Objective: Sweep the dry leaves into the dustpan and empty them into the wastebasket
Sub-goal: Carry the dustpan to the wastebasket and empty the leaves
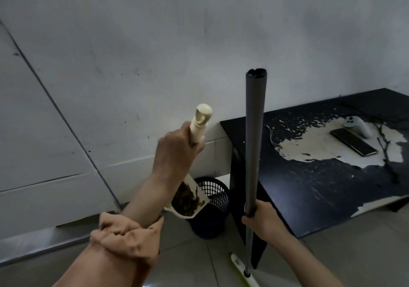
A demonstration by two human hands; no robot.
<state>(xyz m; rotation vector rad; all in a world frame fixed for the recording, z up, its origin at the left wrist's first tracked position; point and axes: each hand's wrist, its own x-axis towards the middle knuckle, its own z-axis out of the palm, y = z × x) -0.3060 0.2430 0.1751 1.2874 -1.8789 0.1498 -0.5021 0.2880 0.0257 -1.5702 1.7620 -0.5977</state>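
Head view: left hand (174, 151) wrapped tight on cream dustpan (192, 200) handle, long axis upper right to lower left, pan tilted over dark blue mesh wastebasket (212, 211), full of brown-green dry leaves (184, 200). Right hand (261, 219) gripping grey broom (254, 145) pole, near upright beside black peeling bench (309, 187).

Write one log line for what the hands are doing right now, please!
left hand: grips dustpan handle | dustpan: holds dry leaves, tilted over wastebasket | right hand: holds broom handle upright

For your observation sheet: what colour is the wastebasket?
Dark blue wastebasket, seen in the head view.
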